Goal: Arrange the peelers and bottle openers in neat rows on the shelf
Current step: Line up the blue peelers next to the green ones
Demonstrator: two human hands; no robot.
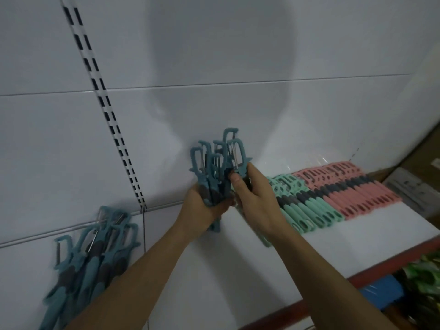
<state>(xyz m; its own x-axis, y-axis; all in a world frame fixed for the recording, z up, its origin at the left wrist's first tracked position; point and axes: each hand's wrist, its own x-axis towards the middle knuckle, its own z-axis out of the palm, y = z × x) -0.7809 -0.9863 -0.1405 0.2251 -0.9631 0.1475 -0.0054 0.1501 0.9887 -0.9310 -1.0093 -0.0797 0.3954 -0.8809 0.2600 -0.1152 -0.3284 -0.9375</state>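
Both hands (pixel 228 198) clamped on teal peelers (pixel 214 163), handles hidden; left pile (pixel 90 258) blurred, cropped.

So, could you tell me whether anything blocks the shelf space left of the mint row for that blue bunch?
Nothing visible does: the shelf is bare between the mint row and the blue pile. Both hands grip the blue bunch above it.

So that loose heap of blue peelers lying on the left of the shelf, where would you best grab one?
Take a peeler from the blue heap by its handle, reaching from the near, lower end. The handles point toward the shelf's front edge, while the blades and hooked heads lie at the far end by the back wall, so I'd expect the handle to be the safest, easiest grip.
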